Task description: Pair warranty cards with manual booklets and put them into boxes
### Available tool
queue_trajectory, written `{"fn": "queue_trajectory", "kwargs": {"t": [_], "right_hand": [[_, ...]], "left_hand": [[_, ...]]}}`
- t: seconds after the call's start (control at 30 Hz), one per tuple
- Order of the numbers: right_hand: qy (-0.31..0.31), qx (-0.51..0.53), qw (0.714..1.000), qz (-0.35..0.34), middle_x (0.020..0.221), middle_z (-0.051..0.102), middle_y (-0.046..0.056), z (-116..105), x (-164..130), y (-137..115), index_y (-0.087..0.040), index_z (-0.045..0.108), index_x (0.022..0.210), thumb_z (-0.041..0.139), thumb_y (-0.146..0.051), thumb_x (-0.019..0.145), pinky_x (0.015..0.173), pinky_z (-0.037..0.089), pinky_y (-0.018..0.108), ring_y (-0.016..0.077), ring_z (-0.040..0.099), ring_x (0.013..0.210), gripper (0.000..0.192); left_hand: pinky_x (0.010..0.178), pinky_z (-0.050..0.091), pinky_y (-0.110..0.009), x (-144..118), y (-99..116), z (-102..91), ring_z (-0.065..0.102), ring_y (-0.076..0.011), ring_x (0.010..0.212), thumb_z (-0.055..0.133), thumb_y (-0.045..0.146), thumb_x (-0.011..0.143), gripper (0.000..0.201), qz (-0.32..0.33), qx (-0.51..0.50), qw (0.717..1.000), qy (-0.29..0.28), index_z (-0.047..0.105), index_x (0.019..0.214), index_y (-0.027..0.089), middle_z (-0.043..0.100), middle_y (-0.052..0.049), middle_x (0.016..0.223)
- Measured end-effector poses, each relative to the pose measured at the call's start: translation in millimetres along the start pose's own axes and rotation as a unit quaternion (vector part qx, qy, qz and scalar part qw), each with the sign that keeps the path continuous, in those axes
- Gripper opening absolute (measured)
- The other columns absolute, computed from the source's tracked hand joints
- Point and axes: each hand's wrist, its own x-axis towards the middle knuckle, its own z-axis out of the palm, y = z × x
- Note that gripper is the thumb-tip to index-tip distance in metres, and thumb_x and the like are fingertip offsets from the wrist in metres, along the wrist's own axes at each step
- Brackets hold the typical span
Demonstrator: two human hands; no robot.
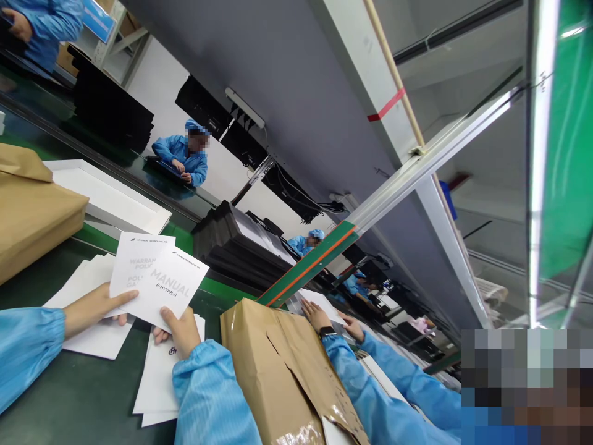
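Note:
My left hand (99, 308) pinches a white warranty policy booklet (127, 262) by its lower edge. A white manual (180, 281) overlaps that booklet on the right, with my right hand (182, 327) closed on its lower corner. Both covers face me, tilted, with grey printed titles. Under my left hand lies a spread stack of white booklets (99, 346). Below my right hand a second stack of white booklets (157, 389) rests on the dark green table (83, 402). My fingertips behind the papers are partly hidden.
Brown paper packages (264, 364) (37, 210) stand right and left. Behind are a white open box (111, 194) and stacked black trays (231, 247). A co-worker's sleeved arms (370, 383) reach in at the right. A green-and-orange striped post (308, 262) slants across. Other people sit farther back.

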Motion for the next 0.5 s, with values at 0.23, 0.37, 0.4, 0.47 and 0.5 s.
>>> {"fn": "queue_trajectory", "kwargs": {"t": [0.23,0.37,0.4,0.47,0.5], "right_hand": [[-0.026,0.007,1.0,-0.013,0.047,0.054,0.001,-2.8,-0.9,0.6,-0.016,0.055,0.067,0.04,-0.051,0.065,0.039,0.035,0.022,0.0106,0.05,0.04,0.038],[-0.035,0.011,0.999,-0.015,0.049,0.054,-0.001,-3.7,-2.2,0.4,-0.012,0.054,0.073,0.04,-0.048,0.069,0.041,0.037,0.021,0.0075,0.049,0.04,0.039],[-0.038,0.011,0.999,-0.015,0.05,0.054,-0.002,-3.8,-2.2,0.5,-0.011,0.053,0.074,0.04,-0.047,0.07,0.042,0.038,0.021,0.0068,0.048,0.04,0.038],[-0.041,0.013,0.999,-0.015,0.051,0.053,-0.003,-3.6,-2.0,0.7,-0.011,0.052,0.075,0.039,-0.045,0.071,0.042,0.038,0.021,0.0059,0.048,0.04,0.037],[-0.041,0.015,0.999,-0.016,0.051,0.053,-0.003,-3.5,-1.9,0.8,-0.011,0.052,0.075,0.039,-0.045,0.071,0.042,0.038,0.021,0.0059,0.048,0.04,0.036]], "left_hand": [[0.042,0.026,-0.02,-3.5,5.4,1.3,0.031,-0.0081,0.04,0.04,0.057,0.056,0.049,-0.005,-0.007,1.0,0.004,0.044,0.034,0.013,0.041,0.0,0.038],[0.04,0.026,-0.02,-4.0,6.1,1.5,0.03,-0.008,0.039,0.039,0.058,0.055,0.049,-0.006,-0.005,1.0,0.004,0.045,0.035,0.013,0.042,0.0,0.038],[0.04,0.026,-0.02,-3.5,5.6,1.3,0.03,-0.0082,0.04,0.039,0.058,0.055,0.049,-0.006,-0.004,1.0,0.004,0.044,0.035,0.014,0.043,0.0,0.038],[0.041,0.026,-0.02,-2.2,4.2,0.9,0.032,-0.0087,0.04,0.039,0.058,0.055,0.048,-0.005,-0.004,1.0,0.003,0.044,0.036,0.014,0.044,-0.001,0.039],[0.041,0.026,-0.02,-1.6,3.5,0.7,0.032,-0.0089,0.04,0.039,0.058,0.054,0.048,-0.005,-0.005,1.0,0.003,0.044,0.036,0.014,0.043,-0.001,0.039]]}}
